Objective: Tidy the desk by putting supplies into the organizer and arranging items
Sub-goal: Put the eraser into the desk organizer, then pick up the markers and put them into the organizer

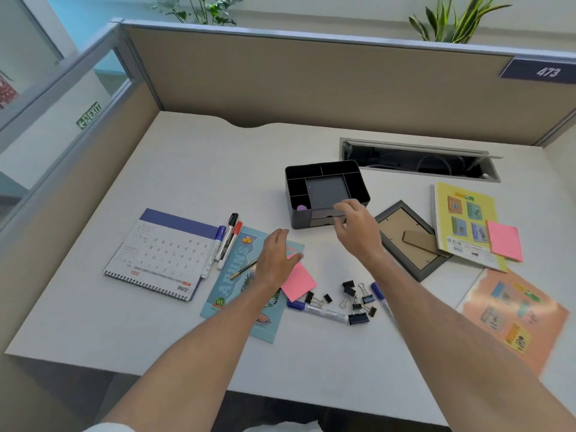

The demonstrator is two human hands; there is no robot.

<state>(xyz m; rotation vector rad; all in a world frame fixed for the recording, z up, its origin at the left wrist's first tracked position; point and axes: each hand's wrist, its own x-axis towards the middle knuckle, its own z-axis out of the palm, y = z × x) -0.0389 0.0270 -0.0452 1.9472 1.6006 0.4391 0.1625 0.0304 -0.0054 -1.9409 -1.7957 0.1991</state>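
Binder clips (355,299) and markers (318,310) are scattered low centre; light, rigid, best pinched at mid-body. Left hand (276,258) is laid flat and relaxed on the pink notes (297,280). Beyond, right hand (357,227) is loosely curled at the organizer (325,193) front edge, mid-frame; nothing is seen held.

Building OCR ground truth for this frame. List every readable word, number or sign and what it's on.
"473": dark blue plate on the beige partition's top right.
"EXIT": green sign behind the left glass.
"JUNE" and "2026": white spiral desk calendar, upside down to the camera.
"NEW" and "65": light blue booklet; its large title is partly hidden by the left hand.
Unreadable: calendar dates, marker labels, yellow and orange booklet print.
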